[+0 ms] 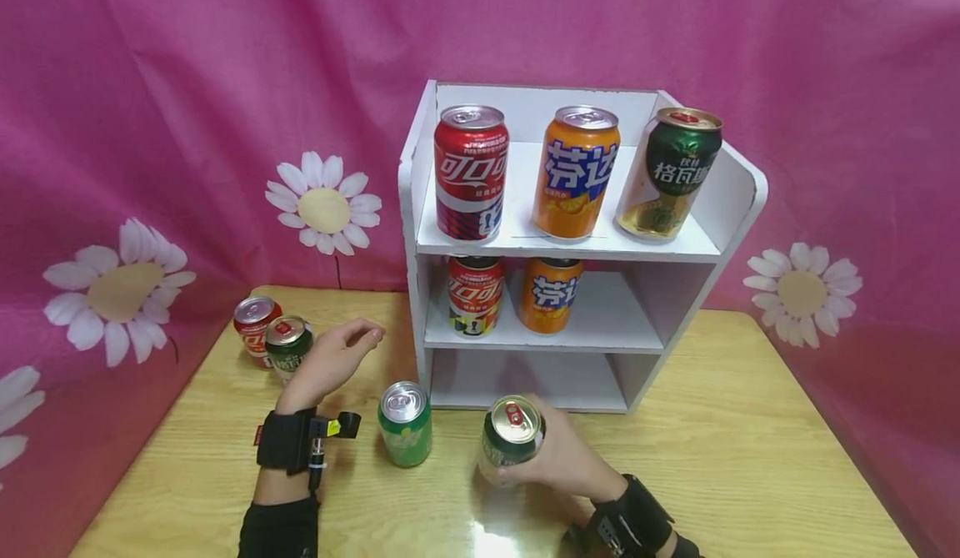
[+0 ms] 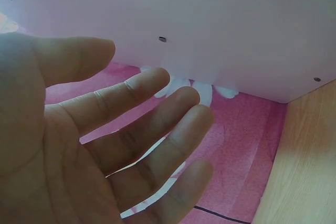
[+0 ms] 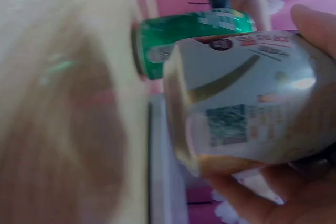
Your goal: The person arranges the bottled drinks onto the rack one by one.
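My right hand (image 1: 558, 449) grips a dark green and gold drink can (image 1: 513, 437) upright in front of the shelf. In the right wrist view the can's pale side (image 3: 252, 103) with its printed code faces the camera, fingers and thumb around it. My left hand (image 1: 337, 358) holds nothing; its fingers (image 2: 142, 135) are spread and loosely bent beside the shelf's left side. Between the hands a green soda can (image 1: 405, 424) stands on the table. Just behind the left wrist are another dark green can (image 1: 288, 345) and a red cola can (image 1: 255, 324).
A white three-tier shelf (image 1: 420, 208) stands at the back. Its top tier bears a red can (image 1: 471, 174), an orange can (image 1: 576, 173) and a green-gold can (image 1: 669, 173). A red can (image 1: 476, 295) and an orange can (image 1: 551, 294) stand on the middle tier. Pink curtain (image 1: 585, 16) hangs behind.
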`<state>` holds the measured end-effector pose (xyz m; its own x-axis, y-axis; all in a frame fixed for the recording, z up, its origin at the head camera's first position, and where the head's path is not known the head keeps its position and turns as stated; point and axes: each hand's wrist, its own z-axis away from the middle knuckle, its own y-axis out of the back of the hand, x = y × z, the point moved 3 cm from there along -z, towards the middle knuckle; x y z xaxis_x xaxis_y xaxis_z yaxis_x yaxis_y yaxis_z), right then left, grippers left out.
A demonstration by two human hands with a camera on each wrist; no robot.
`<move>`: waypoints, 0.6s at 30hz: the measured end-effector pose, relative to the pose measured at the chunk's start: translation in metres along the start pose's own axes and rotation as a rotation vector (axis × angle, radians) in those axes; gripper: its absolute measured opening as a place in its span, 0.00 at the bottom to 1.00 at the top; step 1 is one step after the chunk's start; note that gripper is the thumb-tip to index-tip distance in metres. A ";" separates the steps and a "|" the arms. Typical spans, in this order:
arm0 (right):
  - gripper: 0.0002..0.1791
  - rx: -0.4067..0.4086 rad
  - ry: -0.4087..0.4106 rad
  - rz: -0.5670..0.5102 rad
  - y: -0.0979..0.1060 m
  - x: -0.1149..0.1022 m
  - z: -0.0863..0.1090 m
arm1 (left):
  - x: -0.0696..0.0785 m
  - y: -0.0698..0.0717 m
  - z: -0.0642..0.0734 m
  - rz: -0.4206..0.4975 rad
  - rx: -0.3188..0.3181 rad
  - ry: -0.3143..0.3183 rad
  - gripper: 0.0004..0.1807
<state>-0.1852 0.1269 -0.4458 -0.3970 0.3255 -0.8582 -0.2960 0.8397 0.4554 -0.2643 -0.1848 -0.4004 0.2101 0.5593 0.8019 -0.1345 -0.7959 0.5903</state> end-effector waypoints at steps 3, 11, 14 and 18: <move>0.41 0.057 0.044 -0.019 0.011 -0.007 -0.001 | 0.001 0.000 0.000 -0.001 -0.008 0.002 0.20; 0.39 0.201 0.089 -0.055 0.037 -0.019 0.002 | 0.002 0.001 -0.002 -0.010 -0.010 -0.006 0.20; 0.38 0.239 0.097 -0.031 0.046 -0.024 0.003 | 0.001 0.001 -0.002 -0.008 -0.010 -0.006 0.20; 0.38 0.286 0.112 0.018 0.056 -0.031 0.006 | -0.001 -0.001 -0.002 0.000 -0.016 -0.001 0.20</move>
<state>-0.1845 0.1666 -0.3951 -0.4975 0.3046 -0.8122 -0.0378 0.9278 0.3712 -0.2666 -0.1835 -0.4016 0.2116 0.5592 0.8016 -0.1501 -0.7918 0.5920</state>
